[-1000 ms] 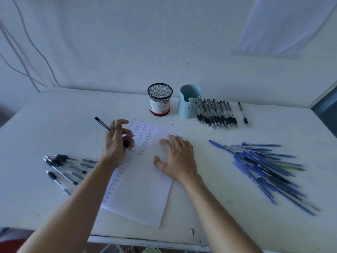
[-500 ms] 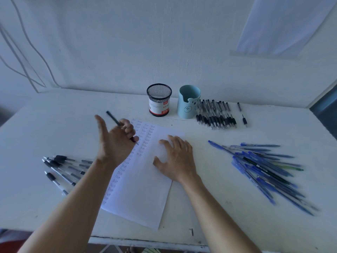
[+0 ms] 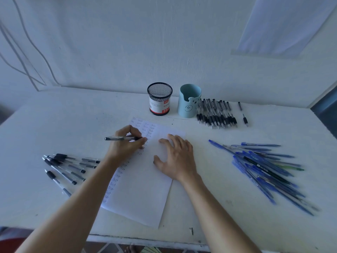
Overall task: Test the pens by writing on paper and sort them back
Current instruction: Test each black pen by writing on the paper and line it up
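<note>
A white sheet of paper (image 3: 144,190) with columns of small handwritten words lies in the middle of the table. My left hand (image 3: 125,145) grips a black pen (image 3: 116,138) that lies nearly level, its tip end at the paper's left part. My right hand (image 3: 177,159) rests flat on the sheet with fingers spread. Several black pens (image 3: 65,167) lie left of the paper. A row of black pens (image 3: 216,114) lies at the back, and a heap of blue pens (image 3: 264,167) lies on the right.
A black mesh pen cup (image 3: 159,98) and a light blue bear-face cup (image 3: 189,100) stand behind the paper. Two short pen parts (image 3: 243,114) lie right of the black row. The white table (image 3: 54,125) meets a wall behind; its front edge runs below my arms.
My left hand turned the pen from pointing up and away to lying level and lowered it onto the paper. My right hand stayed flat on the sheet.
</note>
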Action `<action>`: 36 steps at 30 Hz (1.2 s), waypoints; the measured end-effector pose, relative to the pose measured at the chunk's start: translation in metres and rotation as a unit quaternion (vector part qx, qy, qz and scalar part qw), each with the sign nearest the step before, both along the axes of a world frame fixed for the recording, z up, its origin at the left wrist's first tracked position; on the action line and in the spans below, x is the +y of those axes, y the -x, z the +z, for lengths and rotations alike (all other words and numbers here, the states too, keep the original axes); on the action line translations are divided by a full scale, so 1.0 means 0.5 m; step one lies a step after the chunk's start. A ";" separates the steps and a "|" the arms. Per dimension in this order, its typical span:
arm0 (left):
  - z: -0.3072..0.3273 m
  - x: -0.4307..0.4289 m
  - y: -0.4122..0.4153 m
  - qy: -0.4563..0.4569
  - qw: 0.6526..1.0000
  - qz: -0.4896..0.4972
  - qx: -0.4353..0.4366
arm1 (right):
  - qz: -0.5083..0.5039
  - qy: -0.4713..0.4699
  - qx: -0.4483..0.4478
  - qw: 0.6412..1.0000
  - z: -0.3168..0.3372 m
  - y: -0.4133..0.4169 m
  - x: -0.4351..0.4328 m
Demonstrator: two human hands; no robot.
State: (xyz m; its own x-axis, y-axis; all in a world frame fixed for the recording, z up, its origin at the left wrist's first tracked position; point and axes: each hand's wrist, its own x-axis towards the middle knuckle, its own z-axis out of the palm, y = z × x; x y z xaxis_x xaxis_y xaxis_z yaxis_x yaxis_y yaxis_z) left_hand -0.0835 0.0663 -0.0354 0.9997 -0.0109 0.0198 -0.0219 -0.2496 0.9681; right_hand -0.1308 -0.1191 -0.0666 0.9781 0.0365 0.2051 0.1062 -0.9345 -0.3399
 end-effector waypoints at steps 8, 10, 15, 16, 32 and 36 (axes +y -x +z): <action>-0.002 0.007 0.007 -0.082 0.995 0.047 0.013 | 0.002 0.002 -0.001 1.000 -0.003 -0.002 0.000; -0.001 0.007 0.006 -0.112 0.993 0.040 0.000 | 0.002 0.004 -0.003 1.000 -0.003 -0.002 0.001; -0.002 0.007 0.005 -0.142 0.989 0.027 -0.017 | 0.005 0.001 0.002 1.000 0.000 -0.002 0.001; -0.002 0.006 0.005 -0.145 0.989 0.026 -0.019 | 0.005 0.001 0.002 1.000 -0.001 -0.002 0.001; -0.004 0.001 0.012 -0.157 0.987 0.014 -0.020 | 0.031 0.027 0.071 0.997 0.007 -0.002 -0.005; -0.002 -0.001 0.012 -0.168 0.985 0.014 -0.019 | 0.037 0.061 0.112 0.991 0.008 -0.005 -0.003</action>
State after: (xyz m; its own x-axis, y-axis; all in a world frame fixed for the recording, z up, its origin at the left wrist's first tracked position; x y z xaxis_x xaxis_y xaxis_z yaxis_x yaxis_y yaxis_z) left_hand -0.0894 0.0660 -0.0367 0.9983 0.0046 0.0577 -0.0454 -0.5573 0.8290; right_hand -0.1284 -0.1206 -0.0628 0.9924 0.1203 -0.0266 0.1100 -0.9624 -0.2482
